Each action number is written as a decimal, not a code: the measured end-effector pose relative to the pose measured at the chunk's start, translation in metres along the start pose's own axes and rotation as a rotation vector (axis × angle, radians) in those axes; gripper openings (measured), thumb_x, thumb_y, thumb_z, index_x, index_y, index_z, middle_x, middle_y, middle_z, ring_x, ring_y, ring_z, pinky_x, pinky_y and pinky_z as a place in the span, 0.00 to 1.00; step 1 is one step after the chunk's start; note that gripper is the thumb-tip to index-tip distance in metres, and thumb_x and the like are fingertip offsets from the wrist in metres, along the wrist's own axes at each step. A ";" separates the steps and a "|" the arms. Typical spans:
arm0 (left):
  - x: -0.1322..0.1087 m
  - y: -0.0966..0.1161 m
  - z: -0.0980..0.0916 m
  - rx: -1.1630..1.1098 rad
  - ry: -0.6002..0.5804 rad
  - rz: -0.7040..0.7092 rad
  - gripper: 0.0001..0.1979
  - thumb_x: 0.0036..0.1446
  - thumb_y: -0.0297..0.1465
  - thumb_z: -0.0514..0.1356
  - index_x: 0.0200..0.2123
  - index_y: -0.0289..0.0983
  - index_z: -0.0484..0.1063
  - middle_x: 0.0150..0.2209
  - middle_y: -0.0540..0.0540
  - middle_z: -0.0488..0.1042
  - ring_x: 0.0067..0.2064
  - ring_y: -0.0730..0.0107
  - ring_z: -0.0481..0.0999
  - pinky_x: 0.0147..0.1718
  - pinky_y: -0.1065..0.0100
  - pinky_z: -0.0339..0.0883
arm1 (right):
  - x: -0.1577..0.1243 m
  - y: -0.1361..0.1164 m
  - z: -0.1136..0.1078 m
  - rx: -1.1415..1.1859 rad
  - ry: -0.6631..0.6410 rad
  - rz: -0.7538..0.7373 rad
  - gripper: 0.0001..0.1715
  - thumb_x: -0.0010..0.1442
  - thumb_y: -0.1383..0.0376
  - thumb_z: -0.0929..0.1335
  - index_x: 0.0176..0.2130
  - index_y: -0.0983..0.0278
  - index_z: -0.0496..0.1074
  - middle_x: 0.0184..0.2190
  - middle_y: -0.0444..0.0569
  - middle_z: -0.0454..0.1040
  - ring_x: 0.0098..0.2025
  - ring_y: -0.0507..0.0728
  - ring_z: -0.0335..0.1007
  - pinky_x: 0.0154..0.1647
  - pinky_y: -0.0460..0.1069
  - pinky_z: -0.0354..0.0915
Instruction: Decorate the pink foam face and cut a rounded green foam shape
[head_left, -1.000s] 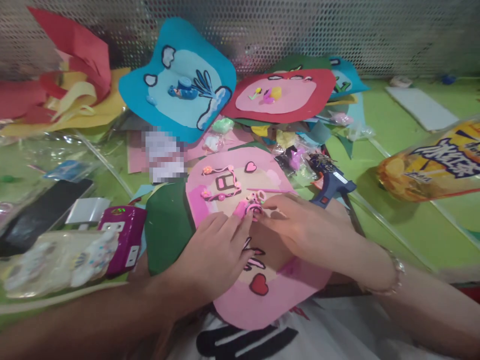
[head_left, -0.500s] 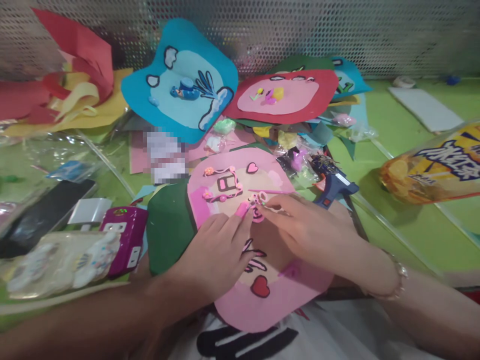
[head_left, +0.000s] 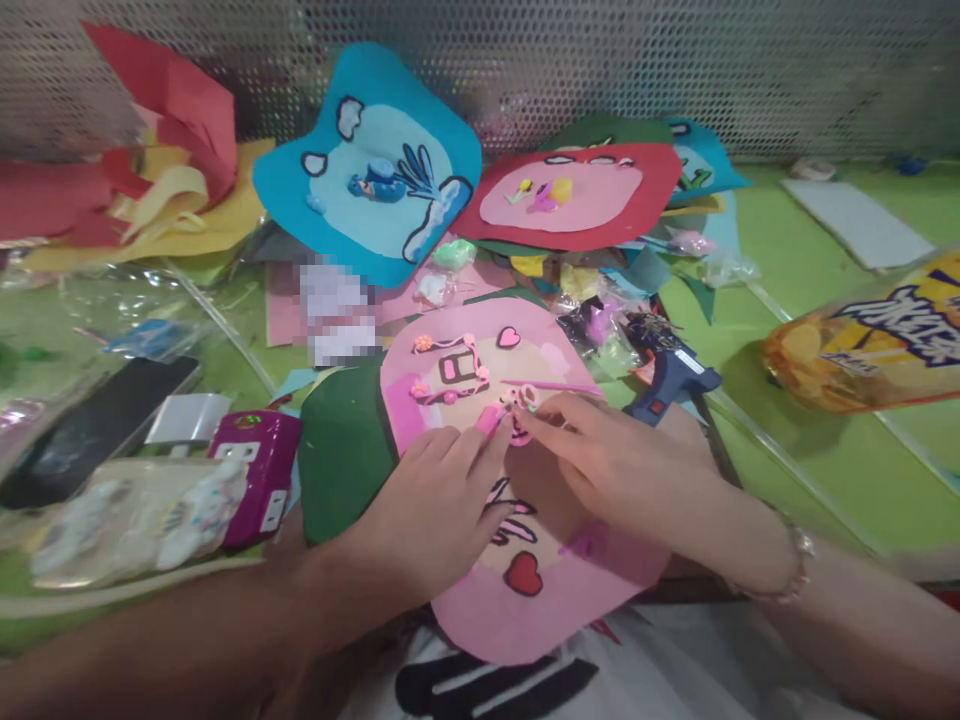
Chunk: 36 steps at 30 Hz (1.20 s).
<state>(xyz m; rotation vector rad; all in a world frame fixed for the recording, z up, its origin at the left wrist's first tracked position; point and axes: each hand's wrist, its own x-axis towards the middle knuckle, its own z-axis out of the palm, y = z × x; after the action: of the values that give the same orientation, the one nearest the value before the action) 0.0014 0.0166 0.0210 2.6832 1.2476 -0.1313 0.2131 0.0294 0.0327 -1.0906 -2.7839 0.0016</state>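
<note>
The pink card [head_left: 547,610] lies under both hands and looks light and bendy. The left hand [head_left: 442,500] rests flat on it, fingers out, holding nothing. The right hand [head_left: 615,465] pinches a tiny clay piece [head_left: 520,408] just ahead of the left forefinger. The piece is probably soft and easily squashed, best held lightly by its edges. Its shape is too small to tell. Beyond the right hand lies a glue gun [head_left: 671,378].

Only the yellow snack bag [head_left: 870,345], well to the right of the right hand [head_left: 622,470], bears large white, dark-outlined lettering, too blurred to read.
</note>
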 end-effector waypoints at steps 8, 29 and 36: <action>-0.001 0.000 0.002 -0.010 0.019 0.003 0.30 0.62 0.42 0.46 0.64 0.34 0.48 0.45 0.39 0.68 0.45 0.59 0.67 0.45 0.60 0.58 | 0.003 -0.001 -0.004 -0.005 -0.032 -0.014 0.23 0.60 0.72 0.58 0.53 0.68 0.66 0.43 0.57 0.70 0.38 0.57 0.65 0.34 0.51 0.65; 0.000 0.001 -0.001 0.016 0.078 0.024 0.28 0.63 0.40 0.46 0.62 0.31 0.53 0.41 0.39 0.69 0.42 0.60 0.67 0.42 0.60 0.59 | 0.001 -0.002 -0.004 -0.097 0.001 0.047 0.20 0.61 0.71 0.58 0.49 0.65 0.71 0.45 0.55 0.70 0.40 0.58 0.65 0.35 0.50 0.62; -0.001 -0.001 -0.001 0.049 0.073 0.064 0.25 0.64 0.37 0.44 0.61 0.34 0.54 0.39 0.41 0.68 0.40 0.62 0.66 0.40 0.60 0.59 | 0.005 -0.003 -0.010 -0.053 -0.005 0.005 0.20 0.60 0.74 0.58 0.47 0.66 0.72 0.40 0.52 0.71 0.38 0.55 0.64 0.38 0.49 0.62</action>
<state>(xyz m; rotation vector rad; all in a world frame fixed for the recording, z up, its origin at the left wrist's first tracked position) 0.0001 0.0163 0.0220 2.7896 1.1919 -0.0569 0.2088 0.0297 0.0439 -1.1106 -2.8009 -0.0687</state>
